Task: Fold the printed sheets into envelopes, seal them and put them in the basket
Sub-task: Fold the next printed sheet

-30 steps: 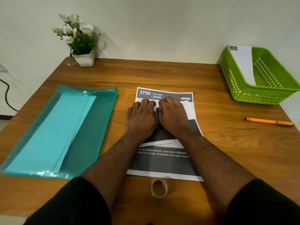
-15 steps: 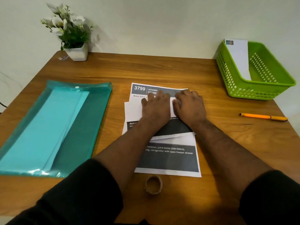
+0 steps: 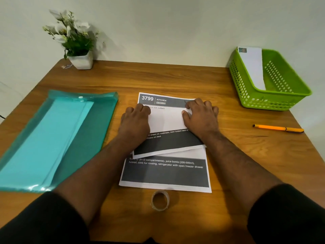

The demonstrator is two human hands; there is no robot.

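From the head camera, the person is in the folding step. The left hand (image 3: 136, 120) lies flat with straight fingers on the left part of a folded sheet (image 3: 167, 131), and the right hand (image 3: 202, 117) presses on its right part, fingers mostly straight, the thumb against the white face. Whether the right fingertips also pinch the far edge is hard to tell from this angle. Between the two hands the white back of the sheet shows; toward the wrists its dark printed band lies a little tilted.

Under this sheet, and reaching nearer to the person than the wrists, lies a second printed sheet (image 3: 165, 173). Just behind the wrists stands a tape roll (image 3: 160, 200). Far to the right of the right hand and beyond it, the green basket (image 3: 249, 95) holds one white envelope (image 3: 253, 67).

The crease seems not finished. The next move probably calls for firm pressure outward along the fold, with both edges kept aligned, before sealing with tape.
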